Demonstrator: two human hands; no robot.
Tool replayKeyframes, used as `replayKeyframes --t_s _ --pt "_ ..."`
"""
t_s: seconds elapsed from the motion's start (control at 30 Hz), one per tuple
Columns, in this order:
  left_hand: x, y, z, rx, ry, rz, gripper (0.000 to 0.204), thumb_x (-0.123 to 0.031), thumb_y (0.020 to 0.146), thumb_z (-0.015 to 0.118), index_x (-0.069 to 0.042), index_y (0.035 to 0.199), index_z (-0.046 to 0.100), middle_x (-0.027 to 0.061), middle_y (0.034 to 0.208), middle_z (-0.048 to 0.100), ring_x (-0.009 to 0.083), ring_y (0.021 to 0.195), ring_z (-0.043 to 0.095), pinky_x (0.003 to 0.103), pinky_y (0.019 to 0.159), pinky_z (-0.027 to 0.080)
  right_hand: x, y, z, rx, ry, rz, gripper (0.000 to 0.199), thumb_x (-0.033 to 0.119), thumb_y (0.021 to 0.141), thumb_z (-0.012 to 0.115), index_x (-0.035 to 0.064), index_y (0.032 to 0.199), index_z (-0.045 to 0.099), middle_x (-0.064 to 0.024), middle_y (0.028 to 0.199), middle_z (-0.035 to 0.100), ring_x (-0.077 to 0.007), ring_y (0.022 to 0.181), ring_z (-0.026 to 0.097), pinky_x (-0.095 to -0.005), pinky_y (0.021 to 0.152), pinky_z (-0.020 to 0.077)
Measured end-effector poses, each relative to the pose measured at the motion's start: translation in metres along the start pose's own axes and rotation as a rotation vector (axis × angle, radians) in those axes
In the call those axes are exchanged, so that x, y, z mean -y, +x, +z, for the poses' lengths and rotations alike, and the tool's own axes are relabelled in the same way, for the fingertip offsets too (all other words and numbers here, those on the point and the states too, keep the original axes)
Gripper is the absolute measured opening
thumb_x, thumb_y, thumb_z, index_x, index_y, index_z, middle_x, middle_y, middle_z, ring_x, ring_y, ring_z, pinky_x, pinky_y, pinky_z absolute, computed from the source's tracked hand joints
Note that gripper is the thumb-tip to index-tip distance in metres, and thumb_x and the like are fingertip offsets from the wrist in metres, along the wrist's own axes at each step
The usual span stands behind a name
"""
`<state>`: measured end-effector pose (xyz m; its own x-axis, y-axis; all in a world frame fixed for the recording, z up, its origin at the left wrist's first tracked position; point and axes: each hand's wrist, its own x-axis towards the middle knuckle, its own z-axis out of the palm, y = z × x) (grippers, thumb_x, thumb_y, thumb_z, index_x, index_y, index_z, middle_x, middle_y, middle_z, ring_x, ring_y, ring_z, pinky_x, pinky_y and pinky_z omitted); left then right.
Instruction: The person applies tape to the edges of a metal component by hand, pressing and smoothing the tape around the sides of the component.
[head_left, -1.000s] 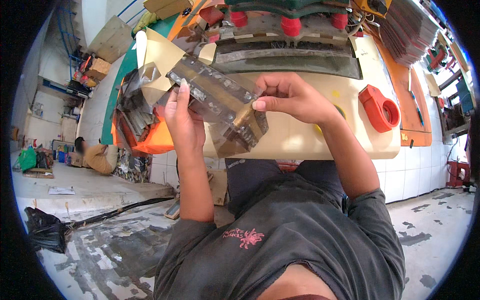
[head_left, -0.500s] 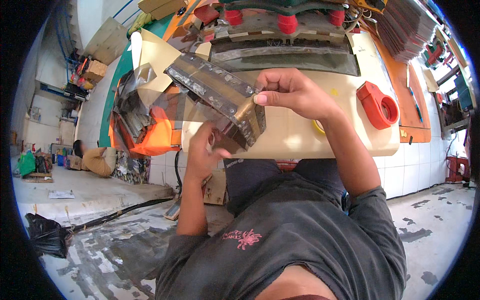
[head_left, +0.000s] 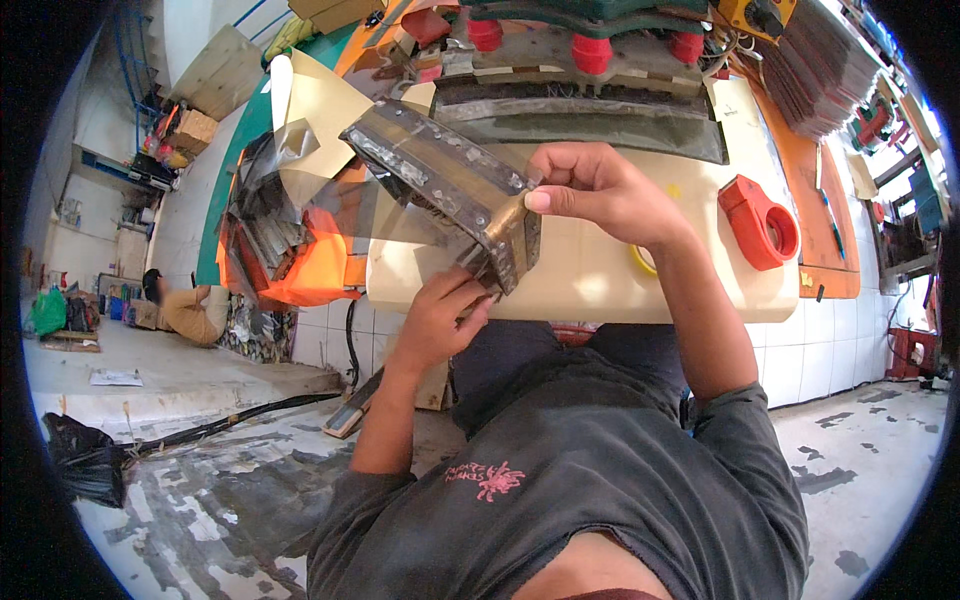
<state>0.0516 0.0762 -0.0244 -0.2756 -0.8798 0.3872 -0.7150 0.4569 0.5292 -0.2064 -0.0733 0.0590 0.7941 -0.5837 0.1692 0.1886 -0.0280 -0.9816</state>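
A dark L-shaped metal form (head_left: 440, 165), with a brass-coloured strip along its middle and rivet-like studs near its edges, is held tilted above the table's near side. My right hand (head_left: 600, 195) pinches its right corner between thumb and bent fingers. Below its lower end, my left hand (head_left: 440, 315) has its fingers curled together on a clear plastic sheet (head_left: 440, 243) beside the form. The fingertips are partly hidden there, and how the sheet is joined to the form cannot be made out.
A cream-topped table (head_left: 580, 285) carries a red tape dispenser (head_left: 760, 225), a yellow ring (head_left: 643, 260) and a machine with red knobs (head_left: 592, 55). Clear and dark plastic scraps (head_left: 265, 215) pile up at left. A person (head_left: 190, 310) sits on the floor far left.
My left hand has risen toward the form's lower end, and its fingers have closed there. The form has turned a little in my right hand's pinch.
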Motion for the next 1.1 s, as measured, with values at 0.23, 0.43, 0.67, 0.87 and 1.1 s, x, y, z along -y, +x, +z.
replayKeyframes --t_s 0.23,0.43,0.67,0.87,1.1 --pt "-0.006 0.009 0.001 -0.034 -0.039 -0.218 0.015 -0.005 0.083 0.075 0.001 0.093 0.065 0.0175 0.098 0.067 0.0367 0.081 0.069 0.042 0.068 0.057 0.003 0.0 0.002 0.0 0.011 0.003 0.021 0.02 0.102 0.069 0.0045 0.093 0.058 0.0073 0.084 0.056 -0.0016 0.08 0.049 -0.0214 0.072 0.0387" --pt "0.003 0.03 0.005 -0.291 -0.056 -0.279 0.028 -0.004 0.083 0.076 0.0 0.11 0.071 0.0188 0.096 0.072 0.0316 0.09 0.074 0.038 0.077 0.057 0.003 0.001 0.001 0.009 0.004 -0.004 0.019 0.017 0.101 0.069 0.0046 0.093 0.058 0.0075 0.083 0.056 -0.0015 0.08 0.048 -0.0216 0.072 0.0387" --pt "0.013 0.034 -0.003 0.042 0.086 -0.28 0.037 -0.007 0.077 0.075 -0.001 0.113 0.07 0.0225 0.114 0.07 0.0455 0.101 0.069 0.045 0.088 0.054 0.003 -0.001 -0.002 0.01 -0.033 0.006 0.021 0.02 0.103 0.067 0.0018 0.095 0.061 0.0041 0.088 0.063 -0.0034 0.086 0.054 -0.0242 0.079 0.0463" --pt "0.01 0.021 -0.016 -0.041 -0.407 -0.114 0.052 -0.021 0.083 0.075 0.004 0.127 0.064 0.0176 0.119 0.07 0.037 0.11 0.068 0.043 0.098 0.05 0.001 -0.004 0.002 -0.028 0.023 -0.013 0.021 0.022 0.103 0.068 0.002 0.097 0.062 0.0041 0.088 0.065 -0.0032 0.085 0.056 -0.0239 0.078 0.0465" --pt "-0.047 0.033 -0.007 -0.354 -0.841 -0.172 0.041 -0.023 0.098 0.075 0.007 0.124 0.066 0.0113 0.118 0.068 0.0162 0.106 0.062 0.032 0.097 0.047 -0.007 -0.005 0.006 -0.065 0.07 -0.008 0.017 0.019 0.1 0.07 0.0028 0.1 0.064 0.0043 0.089 0.065 -0.0036 0.085 0.058 -0.0237 0.081 0.0472"
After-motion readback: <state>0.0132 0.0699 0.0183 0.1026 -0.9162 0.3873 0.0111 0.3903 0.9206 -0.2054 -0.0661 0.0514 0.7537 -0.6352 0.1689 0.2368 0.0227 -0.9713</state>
